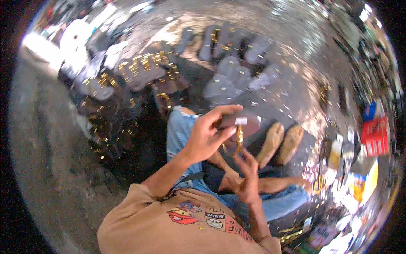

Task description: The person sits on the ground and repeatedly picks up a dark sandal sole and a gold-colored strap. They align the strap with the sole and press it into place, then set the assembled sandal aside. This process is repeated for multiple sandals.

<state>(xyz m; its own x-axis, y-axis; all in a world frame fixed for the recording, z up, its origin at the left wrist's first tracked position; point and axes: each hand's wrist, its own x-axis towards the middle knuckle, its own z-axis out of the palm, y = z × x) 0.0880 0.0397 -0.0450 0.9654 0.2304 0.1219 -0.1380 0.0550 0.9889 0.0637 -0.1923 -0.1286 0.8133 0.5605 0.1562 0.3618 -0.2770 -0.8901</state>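
Observation:
My left hand (207, 136) is closed on a dark brown sandal (250, 122), fingers behind the sole and thumb on the near side. A small white label sits on the sole. From it hangs a shiny gold strap (240, 137). Just below, the fingertips of my right hand (248, 175) pinch the strap's lower end, though blur softens the exact contact. To the right of the sandal, two worn tan foot-shaped lasts (270, 145) lie side by side on a dark mat.
Rows of gold-strapped sandals (144, 70) spread to the far left. Grey soles (228, 78) lie beyond my hands. At right are a red box (375, 136), a bottle (335, 151) and a yellow container (363, 186). My crossed legs in jeans (275, 204) sit beneath my hands.

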